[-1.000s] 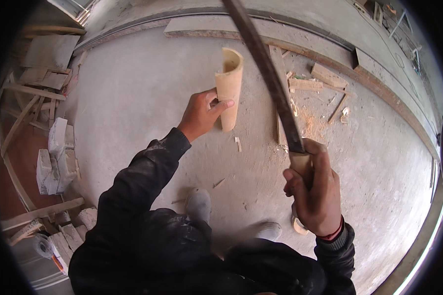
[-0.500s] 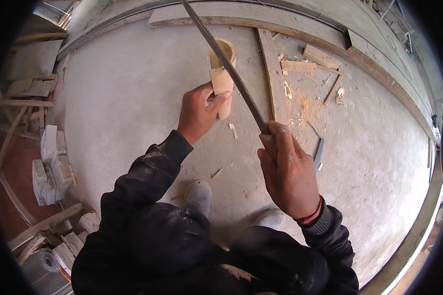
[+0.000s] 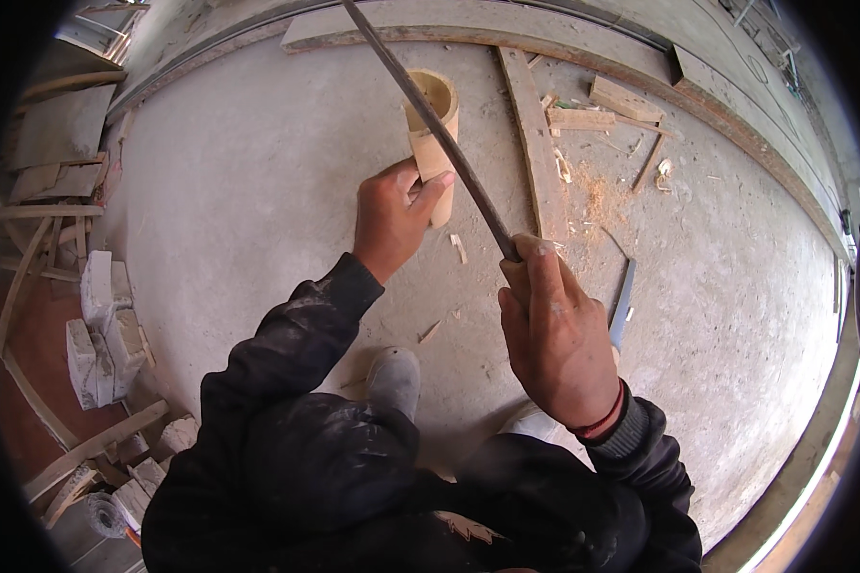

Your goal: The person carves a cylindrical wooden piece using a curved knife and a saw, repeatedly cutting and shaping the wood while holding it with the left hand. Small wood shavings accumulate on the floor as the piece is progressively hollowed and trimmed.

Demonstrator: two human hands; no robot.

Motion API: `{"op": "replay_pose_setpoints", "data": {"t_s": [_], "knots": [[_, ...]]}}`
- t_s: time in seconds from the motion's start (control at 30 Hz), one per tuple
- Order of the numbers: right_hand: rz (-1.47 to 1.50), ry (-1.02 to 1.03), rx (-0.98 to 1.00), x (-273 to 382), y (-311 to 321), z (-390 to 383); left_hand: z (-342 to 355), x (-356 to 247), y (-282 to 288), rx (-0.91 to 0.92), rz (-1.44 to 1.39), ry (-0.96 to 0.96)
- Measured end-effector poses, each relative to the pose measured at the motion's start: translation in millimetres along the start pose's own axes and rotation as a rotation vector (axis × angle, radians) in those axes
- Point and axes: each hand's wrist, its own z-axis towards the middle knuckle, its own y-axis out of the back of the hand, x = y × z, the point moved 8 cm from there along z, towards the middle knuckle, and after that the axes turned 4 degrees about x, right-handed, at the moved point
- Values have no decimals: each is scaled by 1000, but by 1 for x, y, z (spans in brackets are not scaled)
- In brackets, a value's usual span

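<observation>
Fingers (image 3: 432,189) of the left hand (image 3: 388,220) pinch the tube (image 3: 424,145); those of the right hand (image 3: 566,344) wrap the blade's (image 3: 426,113) handle. Above the floor (image 3: 258,191), the long blade crosses before the tube, touching or not I can't tell. The tube points mouth up. A skidding blade could, I'd guess, catch the thumb; a weak pinch could let the tube twist.

Pale yellow tube (image 3: 428,153), dark blade (image 3: 434,125)
</observation>
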Motion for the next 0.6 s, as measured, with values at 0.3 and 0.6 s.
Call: {"op": "replay_pose_setpoints", "data": {"t_s": [0.3, 0.6], "knots": [[-88, -65, 68, -1, -5, 0, 1, -2, -3, -2, 92, -31], [-24, 34, -20, 2, 0, 3, 0, -1, -4, -6, 79, -49]]}}
